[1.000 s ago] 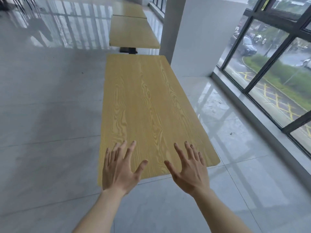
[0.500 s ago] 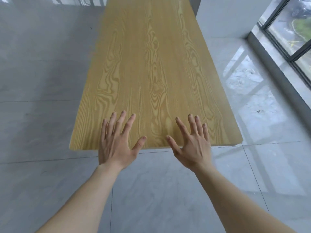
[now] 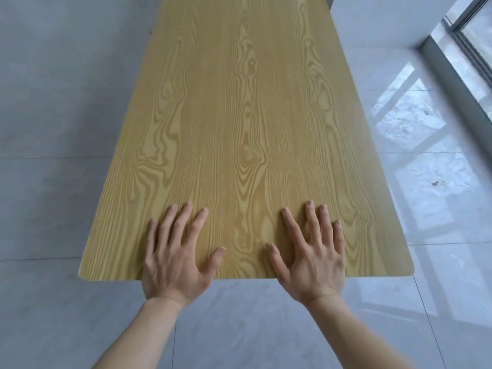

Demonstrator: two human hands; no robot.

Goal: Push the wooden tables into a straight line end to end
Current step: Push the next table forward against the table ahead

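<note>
Grey tiled floor lies bare at left. The left hand and right hand, fingers spread flat, lie over the near end of the wooden table, whose long axis runs straight away. A white pillar and window frame stand right.

Single head-worn wide-angle camera, no second view to share scene. Lens looks forward and steeply down from above near short end of wooden desk, close enough that desk top fills centre of frame and runs off upper edge. Wearer's left hand and right hand enter from bottom, forearms reaching up-frame, palms over near edge. Grey tiled floor visible on both sides; window frame clips upper right corner. Wide-angle stretch widens near edge.
</note>
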